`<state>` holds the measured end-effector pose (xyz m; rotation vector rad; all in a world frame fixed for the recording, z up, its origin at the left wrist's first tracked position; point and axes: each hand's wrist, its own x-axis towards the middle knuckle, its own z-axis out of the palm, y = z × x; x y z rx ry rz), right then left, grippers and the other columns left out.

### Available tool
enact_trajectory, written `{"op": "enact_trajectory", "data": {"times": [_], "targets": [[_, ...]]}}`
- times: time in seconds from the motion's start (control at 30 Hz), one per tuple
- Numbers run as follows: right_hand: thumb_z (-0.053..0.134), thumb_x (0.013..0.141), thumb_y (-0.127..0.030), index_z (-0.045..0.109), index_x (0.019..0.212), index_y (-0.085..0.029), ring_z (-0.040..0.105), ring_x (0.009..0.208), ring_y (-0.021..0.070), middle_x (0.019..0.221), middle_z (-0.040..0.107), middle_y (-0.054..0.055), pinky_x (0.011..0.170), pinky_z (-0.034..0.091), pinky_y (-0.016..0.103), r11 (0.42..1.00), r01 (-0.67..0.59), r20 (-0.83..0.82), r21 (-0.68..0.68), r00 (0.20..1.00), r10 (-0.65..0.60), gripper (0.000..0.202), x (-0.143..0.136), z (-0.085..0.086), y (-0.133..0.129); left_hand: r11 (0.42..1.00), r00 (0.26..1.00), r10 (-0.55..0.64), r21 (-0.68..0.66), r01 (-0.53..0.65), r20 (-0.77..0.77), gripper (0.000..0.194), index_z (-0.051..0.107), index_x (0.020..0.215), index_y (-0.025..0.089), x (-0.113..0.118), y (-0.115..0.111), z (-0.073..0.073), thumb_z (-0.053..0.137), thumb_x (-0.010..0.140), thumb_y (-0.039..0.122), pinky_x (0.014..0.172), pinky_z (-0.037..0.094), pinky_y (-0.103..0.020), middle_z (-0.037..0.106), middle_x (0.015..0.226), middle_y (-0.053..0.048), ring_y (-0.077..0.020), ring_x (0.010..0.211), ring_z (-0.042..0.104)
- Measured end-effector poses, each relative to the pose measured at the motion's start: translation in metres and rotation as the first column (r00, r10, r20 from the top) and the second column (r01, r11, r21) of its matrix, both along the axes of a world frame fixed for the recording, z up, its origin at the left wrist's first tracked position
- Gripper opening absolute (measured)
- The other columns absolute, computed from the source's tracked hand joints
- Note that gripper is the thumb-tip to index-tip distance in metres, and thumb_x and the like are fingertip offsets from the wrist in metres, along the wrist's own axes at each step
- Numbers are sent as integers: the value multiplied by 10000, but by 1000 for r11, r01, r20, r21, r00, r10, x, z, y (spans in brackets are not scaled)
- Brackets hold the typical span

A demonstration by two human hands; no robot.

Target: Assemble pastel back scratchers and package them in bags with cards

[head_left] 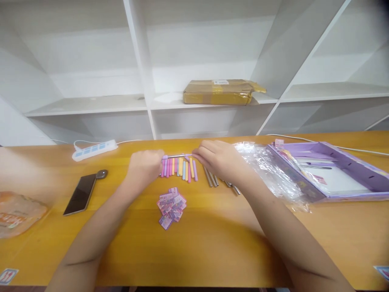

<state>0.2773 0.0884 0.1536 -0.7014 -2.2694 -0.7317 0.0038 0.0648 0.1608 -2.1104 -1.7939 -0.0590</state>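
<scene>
My left hand [148, 164] and my right hand [214, 157] are closed on opposite ends of a thin metal rod [176, 156] with purple at both ends. The rod lies level between them, over the far end of a row of pink, yellow, blue and purple sticks [173, 168]. Several metal tubes [208, 177] lie under and beside my right hand, partly hidden by it. Nearer to me, a loose pile of small purple and pink printed cards [172, 206] rests on the table.
Clear plastic wrap [270, 170] and an open purple box [352, 196] are at the right. A phone [80, 194], a mouse [101, 174], a power strip [95, 150] and an orange bag [21, 214] sit left. Behind, a taped carton [217, 92] stands on a white shelf [164, 104].
</scene>
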Motion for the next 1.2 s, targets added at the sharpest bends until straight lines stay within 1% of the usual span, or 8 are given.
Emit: {"op": "enact_trajectory", "data": {"times": [0.27, 0.47, 0.67, 0.8, 0.9, 0.93, 1.03, 1.2], "targets": [[544, 1156, -293, 654, 918, -173, 517, 740, 153, 857, 661, 23, 700, 366, 313, 1000, -26, -8, -16, 1000, 26, 288, 4, 4, -1, 1000, 1000, 0, -1, 0, -2, 217, 712, 893, 222, 1, 0, 1, 510, 974, 214, 583, 249, -359, 772, 818, -122, -321, 764, 732], [533, 1156, -310, 640, 947, -192, 552, 772, 168, 874, 678, 37, 731, 362, 326, 999, 26, -16, -48, 1000, -27, 262, 25, 13, 4, 999, 999, 52, 10, -52, 1, 255, 725, 875, 225, -10, 4, 12, 490, 974, 212, 594, 234, -359, 773, 804, -121, -315, 771, 735], [504, 1157, -392, 686, 1019, -236, 579, 852, 213, 948, 734, 66, 779, 363, 366, 989, 140, -121, -42, 982, -144, 276, 89, 32, 27, 979, 993, 113, 166, -117, 34, 313, 708, 775, 218, -42, 22, 21, 482, 981, 284, 635, 234, -358, 726, 763, -132, -306, 754, 669], [544, 1116, -468, 705, 949, -241, 574, 876, 233, 922, 716, 108, 838, 395, 385, 956, 285, -337, -66, 896, -290, 324, 163, 39, 35, 946, 980, 176, 260, -194, 90, 238, 600, 716, 204, -92, 44, 25, 527, 922, 298, 650, 210, -337, 673, 783, -114, -249, 751, 547], [609, 1055, -404, 720, 914, -237, 600, 906, 242, 932, 734, 132, 897, 429, 396, 933, 356, -499, -44, 801, -329, 245, 213, 35, 35, 920, 959, 255, 273, -281, 125, 222, 468, 679, 208, -128, 50, 32, 532, 879, 281, 660, 203, -311, 527, 713, -58, -206, 729, 391], [621, 1039, -390, 725, 904, -238, 609, 912, 246, 934, 744, 134, 898, 435, 398, 933, 357, -507, -45, 797, -330, 229, 224, 32, 35, 936, 968, 222, 251, -246, 121, 235, 441, 683, 207, -135, 48, 34, 537, 884, 285, 663, 199, -299, 483, 707, -40, -200, 734, 357], [619, 1016, -365, 736, 922, -237, 635, 927, 253, 972, 762, 142, 859, 452, 396, 931, 354, -486, -86, 801, -350, 197, 240, 24, 38, 942, 969, 200, 244, -231, 144, 258, 395, 682, 205, -140, 42, 38, 551, 875, 277, 671, 180, -296, 410, 696, -25, -197, 738, 307], [634, 925, -211, 729, 992, -240, 672, 873, 221, 1002, 736, 118, 881, 515, 383, 902, 392, -538, -183, 728, -425, 120, 233, 24, 40, 936, 964, 211, 250, -247, 162, 305, 348, 650, 206, -128, 36, 42, 558, 862, 273, 669, 176, -312, 370, 668, -23, -193, 708, 286]]}}
